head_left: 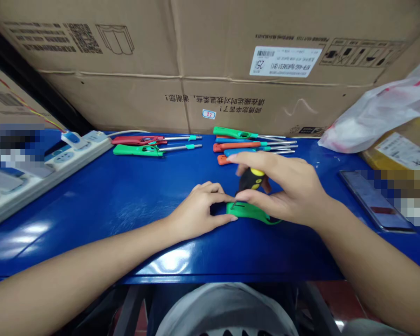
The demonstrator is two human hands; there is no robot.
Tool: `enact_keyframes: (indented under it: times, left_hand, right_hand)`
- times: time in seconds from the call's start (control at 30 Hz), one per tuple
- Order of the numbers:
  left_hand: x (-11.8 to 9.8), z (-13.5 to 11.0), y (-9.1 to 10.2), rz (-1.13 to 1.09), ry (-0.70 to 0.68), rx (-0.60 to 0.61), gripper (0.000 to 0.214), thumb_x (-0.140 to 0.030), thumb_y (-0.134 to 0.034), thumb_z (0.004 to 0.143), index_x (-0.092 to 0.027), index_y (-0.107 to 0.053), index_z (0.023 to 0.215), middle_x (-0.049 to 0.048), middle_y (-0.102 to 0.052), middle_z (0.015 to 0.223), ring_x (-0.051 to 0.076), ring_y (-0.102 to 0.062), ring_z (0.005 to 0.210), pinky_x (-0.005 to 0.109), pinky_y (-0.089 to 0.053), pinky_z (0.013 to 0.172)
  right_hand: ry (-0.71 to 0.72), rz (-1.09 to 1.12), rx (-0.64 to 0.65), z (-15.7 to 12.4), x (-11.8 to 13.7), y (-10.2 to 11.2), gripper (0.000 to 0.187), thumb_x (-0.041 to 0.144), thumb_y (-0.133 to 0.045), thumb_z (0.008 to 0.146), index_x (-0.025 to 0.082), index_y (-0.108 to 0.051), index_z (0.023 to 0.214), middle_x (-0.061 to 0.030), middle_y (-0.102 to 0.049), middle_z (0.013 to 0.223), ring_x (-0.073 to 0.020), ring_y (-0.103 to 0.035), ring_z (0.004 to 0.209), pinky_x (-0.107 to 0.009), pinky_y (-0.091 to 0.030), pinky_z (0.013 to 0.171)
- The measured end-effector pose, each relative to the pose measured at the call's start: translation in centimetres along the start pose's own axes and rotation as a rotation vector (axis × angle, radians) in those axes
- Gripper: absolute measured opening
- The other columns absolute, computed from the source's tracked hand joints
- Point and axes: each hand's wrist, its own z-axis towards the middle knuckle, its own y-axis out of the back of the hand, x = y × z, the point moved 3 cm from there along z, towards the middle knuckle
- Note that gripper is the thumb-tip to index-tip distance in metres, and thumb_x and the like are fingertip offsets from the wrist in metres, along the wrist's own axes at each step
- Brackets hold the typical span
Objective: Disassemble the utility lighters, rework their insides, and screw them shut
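Note:
A green long-nosed lighter (249, 211) lies on the blue table in front of me, its far end hidden beneath my right hand. The thumb and fingers of my left hand (203, 208) pinch its near end and hold it against the tabletop. My right hand (283, 184) is closed around a small black and yellow screwdriver (252, 179), which leans at a slant. The screwdriver's tip meets the green handle close to my left fingertips, by a dark slot.
Behind lie a red lighter (138, 140), a green lighter (136, 150) and a group of mixed lighters (241, 146). At left runs a white power strip (70, 158). A phone (374, 200) and plastic bag (381, 107) are right. A large cardboard box (133, 93) stands behind.

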Motion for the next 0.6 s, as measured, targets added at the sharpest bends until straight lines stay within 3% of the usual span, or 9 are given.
enact_keyframes:
  times: [0.07, 0.13, 0.3, 0.47, 0.53, 0.6]
  left_hand:
    - [0.03, -0.05, -0.03, -0.010, -0.001, -0.010, 0.029, -0.039, -0.083, 0.085, -0.026, -0.077, 0.110, 0.0023, -0.068, 0.097, 0.023, -0.063, 0.094, 0.041, -0.047, 0.088]
    - [0.06, -0.07, 0.00, -0.011, 0.004, -0.017, 0.029, -0.039, -0.083, 0.084, -0.025, -0.077, 0.109, 0.0027, -0.069, 0.099, 0.023, -0.064, 0.096, 0.042, -0.047, 0.089]
    - [-0.06, 0.00, 0.14, 0.005, -0.004, -0.021, 0.027, -0.037, -0.082, 0.085, -0.022, -0.077, 0.107, 0.0046, -0.071, 0.100, 0.025, -0.065, 0.096, 0.042, -0.049, 0.087]
    - [-0.16, 0.08, 0.12, 0.003, -0.017, -0.045, 0.025, -0.036, -0.083, 0.084, -0.021, -0.076, 0.102, 0.0039, -0.070, 0.095, 0.023, -0.064, 0.090, 0.040, -0.050, 0.084]
    - [-0.14, 0.08, 0.17, 0.001, -0.023, -0.050, 0.026, -0.037, -0.084, 0.083, -0.021, -0.076, 0.101, 0.0032, -0.069, 0.093, 0.022, -0.064, 0.088, 0.039, -0.050, 0.084]
    - [-0.13, 0.08, 0.37, -0.004, -0.026, -0.048, 0.025, -0.036, -0.083, 0.083, -0.020, -0.076, 0.100, 0.0036, -0.070, 0.095, 0.022, -0.064, 0.088, 0.040, -0.050, 0.086]
  right_hand:
    - [-0.037, 0.126, 0.036, -0.13, -0.18, 0.03, 0.044, 0.027, -0.057, 0.101, 0.022, -0.051, 0.145, -0.0080, -0.074, 0.127, -0.0234, -0.071, 0.116, -0.034, -0.059, 0.095]
    - [-0.064, 0.228, 0.076, -0.23, -0.30, 0.06, 0.048, 0.020, -0.054, 0.100, 0.024, -0.049, 0.147, -0.0059, -0.074, 0.124, -0.0212, -0.073, 0.108, -0.032, -0.060, 0.090]
    - [-0.010, 0.150, 0.024, -0.15, -0.11, 0.07, 0.033, 0.025, -0.068, 0.096, 0.023, -0.061, 0.128, 0.0011, -0.077, 0.101, -0.0115, -0.070, 0.068, -0.024, -0.056, 0.067]
    - [-0.027, 0.171, -0.002, -0.20, -0.09, -0.29, 0.032, 0.026, -0.072, 0.094, 0.023, -0.062, 0.124, -0.0010, -0.076, 0.107, -0.0129, -0.070, 0.073, -0.025, -0.057, 0.067]
    - [-0.101, 0.292, -0.101, -0.13, -0.35, -0.03, 0.031, 0.024, -0.070, 0.094, 0.025, -0.063, 0.124, -0.0020, -0.074, 0.108, -0.0149, -0.071, 0.077, -0.026, -0.057, 0.063]
    - [-0.160, 0.420, -0.281, 0.02, -0.74, 0.68, 0.028, 0.022, -0.068, 0.095, 0.025, -0.064, 0.122, -0.0020, -0.072, 0.102, -0.0154, -0.070, 0.074, -0.027, -0.056, 0.058]
